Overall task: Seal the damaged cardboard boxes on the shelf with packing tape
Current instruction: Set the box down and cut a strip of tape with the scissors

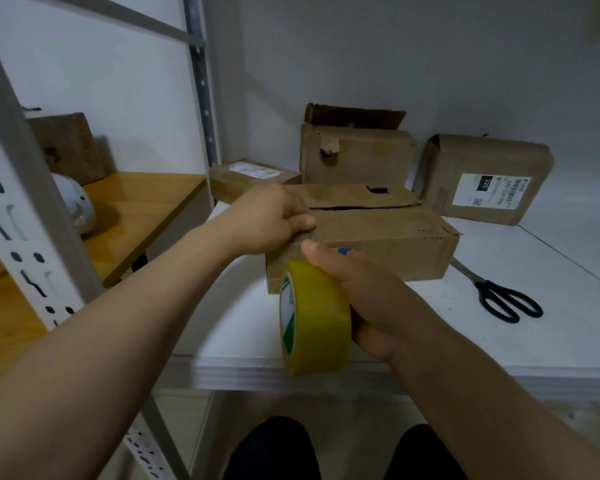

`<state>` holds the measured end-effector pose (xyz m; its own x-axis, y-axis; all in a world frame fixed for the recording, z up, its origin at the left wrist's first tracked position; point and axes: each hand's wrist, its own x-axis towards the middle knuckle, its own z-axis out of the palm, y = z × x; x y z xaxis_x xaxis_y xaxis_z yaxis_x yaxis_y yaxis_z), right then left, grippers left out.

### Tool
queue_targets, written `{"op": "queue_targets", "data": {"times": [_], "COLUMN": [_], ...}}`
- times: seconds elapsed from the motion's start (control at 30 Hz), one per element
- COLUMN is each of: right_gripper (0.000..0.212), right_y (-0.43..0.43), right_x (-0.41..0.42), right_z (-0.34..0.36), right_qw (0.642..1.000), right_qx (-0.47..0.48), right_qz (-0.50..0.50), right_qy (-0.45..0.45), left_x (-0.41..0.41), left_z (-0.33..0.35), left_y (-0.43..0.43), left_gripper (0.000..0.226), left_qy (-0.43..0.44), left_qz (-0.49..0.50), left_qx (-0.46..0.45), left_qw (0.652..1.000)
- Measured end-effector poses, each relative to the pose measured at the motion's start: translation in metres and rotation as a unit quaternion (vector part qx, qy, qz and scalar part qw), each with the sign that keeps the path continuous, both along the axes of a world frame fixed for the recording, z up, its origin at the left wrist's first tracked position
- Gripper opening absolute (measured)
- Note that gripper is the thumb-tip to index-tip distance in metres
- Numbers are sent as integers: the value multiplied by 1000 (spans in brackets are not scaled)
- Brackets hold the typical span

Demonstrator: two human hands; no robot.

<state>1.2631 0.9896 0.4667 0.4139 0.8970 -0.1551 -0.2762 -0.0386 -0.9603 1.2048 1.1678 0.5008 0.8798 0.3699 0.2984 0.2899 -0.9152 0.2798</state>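
R hand curled round tape roll, thumb up at the box edge. Just beyond, L hand grips box corner, prob pinning tape end. Keep L pressing, pull roll taut & straight. Scissors right of R hand.

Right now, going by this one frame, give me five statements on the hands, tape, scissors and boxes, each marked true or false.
1. The left hand holds the near box at its top left corner. True.
2. The right hand grips the yellow tape roll. True.
3. The scissors lie inside the near box. False: they lie on the white shelf, to the right of it.
4. The box labelled 220 stands at the far left. False: it is at the back right.
5. The torn back box has a flap raised. True.
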Motion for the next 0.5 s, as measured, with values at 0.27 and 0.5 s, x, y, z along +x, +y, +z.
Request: {"op": "queue_targets", "data": {"times": [0.27,0.5], "right_gripper": [68,60], "right_y": [-2,-11], "right_x": [-16,-27], "right_z": [-8,-14], "right_qw": [1000,999], "right_qx": [10,32], "right_qz": [-15,-5], "right_qy": [6,35], "left_x": [-19,-27], "left_z": [-10,-5], "left_y": [-1,7], "left_gripper": [47,57], "left_qy": [108,179], "left_qz": [-62,-140], "left_qx": [-88,-127], "left_qw": [988,966]}}
